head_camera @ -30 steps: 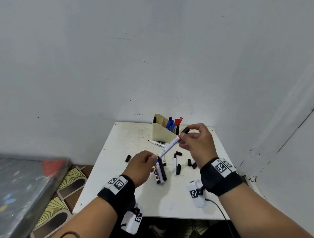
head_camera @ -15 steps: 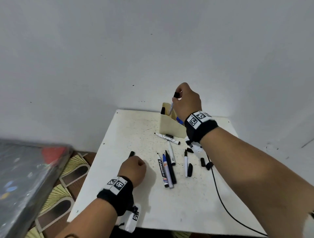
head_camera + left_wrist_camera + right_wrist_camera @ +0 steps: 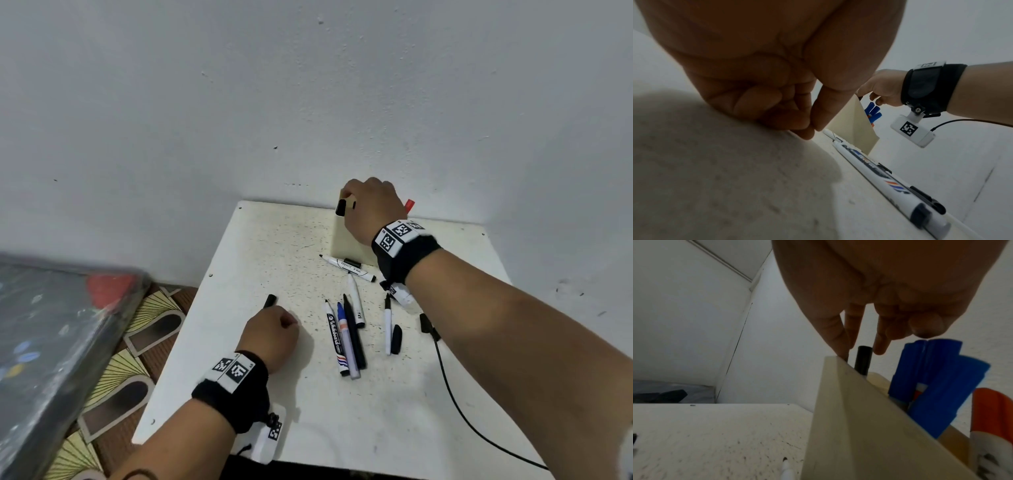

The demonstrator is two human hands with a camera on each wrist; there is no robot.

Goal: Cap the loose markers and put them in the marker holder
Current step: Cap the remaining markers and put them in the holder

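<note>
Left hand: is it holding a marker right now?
No. The left hand rests curled on the table, fingers empty.

Soft, even, dim light falls from above; hands cast faint shadows on the table (image 3: 342,428). Wide-angle bending warps the edges. Both wrist views are grainy, with near skin and markers blurred.

Loose markers (image 3: 346,337) crowding table centre
</note>
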